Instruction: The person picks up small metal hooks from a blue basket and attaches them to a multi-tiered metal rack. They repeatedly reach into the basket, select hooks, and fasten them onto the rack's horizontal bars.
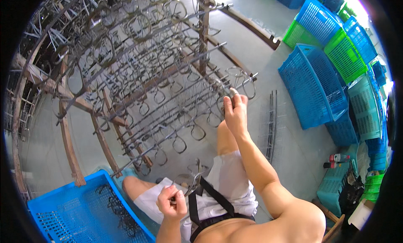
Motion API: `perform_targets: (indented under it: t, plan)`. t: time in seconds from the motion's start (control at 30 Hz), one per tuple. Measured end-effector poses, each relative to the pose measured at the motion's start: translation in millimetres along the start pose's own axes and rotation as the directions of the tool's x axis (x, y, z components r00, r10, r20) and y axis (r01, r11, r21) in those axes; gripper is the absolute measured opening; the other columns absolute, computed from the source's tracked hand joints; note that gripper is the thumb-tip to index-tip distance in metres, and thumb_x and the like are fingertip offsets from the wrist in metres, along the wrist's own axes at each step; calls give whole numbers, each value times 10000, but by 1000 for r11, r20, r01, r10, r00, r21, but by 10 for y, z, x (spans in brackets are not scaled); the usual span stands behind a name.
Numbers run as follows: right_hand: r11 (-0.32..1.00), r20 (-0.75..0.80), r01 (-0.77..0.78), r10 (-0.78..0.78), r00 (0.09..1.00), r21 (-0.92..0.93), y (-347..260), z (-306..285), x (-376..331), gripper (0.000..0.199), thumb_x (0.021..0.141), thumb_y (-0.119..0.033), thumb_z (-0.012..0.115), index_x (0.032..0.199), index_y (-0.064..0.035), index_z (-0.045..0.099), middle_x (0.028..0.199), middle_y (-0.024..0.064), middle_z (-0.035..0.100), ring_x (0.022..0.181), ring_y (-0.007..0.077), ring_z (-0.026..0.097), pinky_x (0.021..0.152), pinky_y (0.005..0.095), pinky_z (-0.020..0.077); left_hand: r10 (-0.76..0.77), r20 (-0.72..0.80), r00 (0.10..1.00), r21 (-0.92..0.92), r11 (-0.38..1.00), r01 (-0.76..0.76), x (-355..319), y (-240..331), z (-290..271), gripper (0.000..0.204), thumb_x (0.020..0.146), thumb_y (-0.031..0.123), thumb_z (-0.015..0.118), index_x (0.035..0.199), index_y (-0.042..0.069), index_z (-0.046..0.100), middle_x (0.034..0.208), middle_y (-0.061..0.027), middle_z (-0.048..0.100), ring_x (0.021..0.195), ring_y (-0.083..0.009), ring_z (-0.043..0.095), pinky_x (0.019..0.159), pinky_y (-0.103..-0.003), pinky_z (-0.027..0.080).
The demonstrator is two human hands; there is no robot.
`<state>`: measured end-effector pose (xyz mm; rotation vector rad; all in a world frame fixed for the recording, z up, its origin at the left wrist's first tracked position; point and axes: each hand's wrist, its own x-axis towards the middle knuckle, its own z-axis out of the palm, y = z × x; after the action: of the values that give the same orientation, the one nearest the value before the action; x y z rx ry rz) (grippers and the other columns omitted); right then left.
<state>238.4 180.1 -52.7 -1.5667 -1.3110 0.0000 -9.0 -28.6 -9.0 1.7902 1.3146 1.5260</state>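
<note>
My left hand [171, 201] is closed around one end of a metal looped piece that looks like a pair of scissors [197, 176], held low over my lap. Higher up, my right hand [236, 111] reaches to the end of a rod, its thumb and fingers pinched at another looped pair of scissors [248, 88]. My fingers partly hide where they meet this piece. Many similar looped metal pieces [179, 145] hang in rows from the thin rods [184, 124] of a rack in front of me.
The rack has rusty brown bars [67, 138]. At lower left, a blue basket [71, 192] contains dark looped pieces [119, 209]. Loose rods [272, 125] lie on the floor to the right. Beyond them stand stacked blue baskets [308, 85], green baskets [346, 54], and bottles [339, 158].
</note>
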Motion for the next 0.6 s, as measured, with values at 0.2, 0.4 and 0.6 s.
perform_targets:
  t: [0.2,0.4,0.6]
  plan:
    - [862,719,-357,-13,695,361,-957,-748,-750,161,879,-155,575,931,-3,568,725,130,531,644,255,528,602,331,438,346,138,928,201,908,-368,204,122,-89,315,735,-34,594,1025,12,479,649,-67,525,492,-180,482,452,-268,405]
    - [706,923,-665,42,382,243,-1300,-966,-1312,337,865,-216,613,1003,12,407,610,104,512,517,180,508,494,313,424,431,240,870,275,829,-487,106,94,-64,345,724,47,692,998,49,482,864,-99,520,615,-210,535,511,-286,474]
    - [285,923,-929,233,307,237,-1201,-957,-1225,299,955,-137,420,1220,-30,332,814,74,568,520,102,525,440,236,445,188,-227,955,529,847,-41,108,-111,-76,172,852,122,607,977,30,534,1056,-167,489,658,-156,492,542,-259,427]
